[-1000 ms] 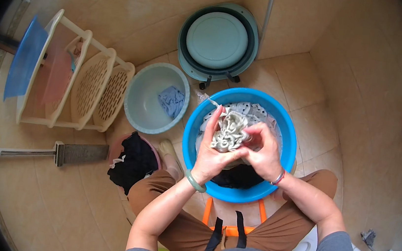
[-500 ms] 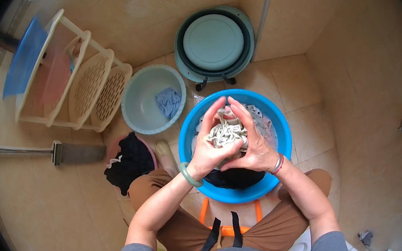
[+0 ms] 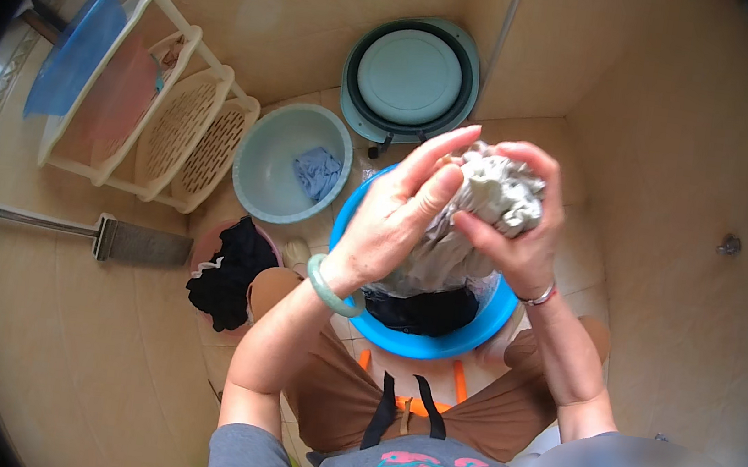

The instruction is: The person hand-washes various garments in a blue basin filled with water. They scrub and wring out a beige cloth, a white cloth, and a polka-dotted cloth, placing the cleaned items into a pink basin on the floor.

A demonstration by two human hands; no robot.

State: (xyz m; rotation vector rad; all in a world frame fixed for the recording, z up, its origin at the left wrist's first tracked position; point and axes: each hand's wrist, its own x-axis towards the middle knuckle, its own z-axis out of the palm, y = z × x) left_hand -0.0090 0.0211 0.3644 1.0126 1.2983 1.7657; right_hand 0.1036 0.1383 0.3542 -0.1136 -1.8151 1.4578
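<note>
Above the blue basin [image 3: 465, 343] I hold a bunched white cloth [image 3: 500, 193] that looks wet and crumpled. My right hand [image 3: 532, 238] grips the bundle, its fingers curled over the far side and its thumb across the front. My left hand [image 3: 393, 226] is at the bundle's left side, thumb and fingers closed against it. A looser pale part of the cloth hangs below my hands toward the basin. Inside the basin lies a black cloth [image 3: 423, 311] at the near side; my hands hide much of the rest.
A pale basin [image 3: 261, 174] holds a blue cloth [image 3: 316, 173]. Black clothing [image 3: 235, 278] lies over a pink basin [image 3: 207, 242] at left. Behind stand a folded grey-green basin [image 3: 410, 76] and a cream rack [image 3: 184, 133]. A squeegee-like mop [image 3: 144, 244] lies left; orange stool legs [image 3: 460, 382] show below.
The white cloth has been raised and shifted right from over the basin's middle. My right hand now wraps over it, where both hands had cupped it from the sides.
</note>
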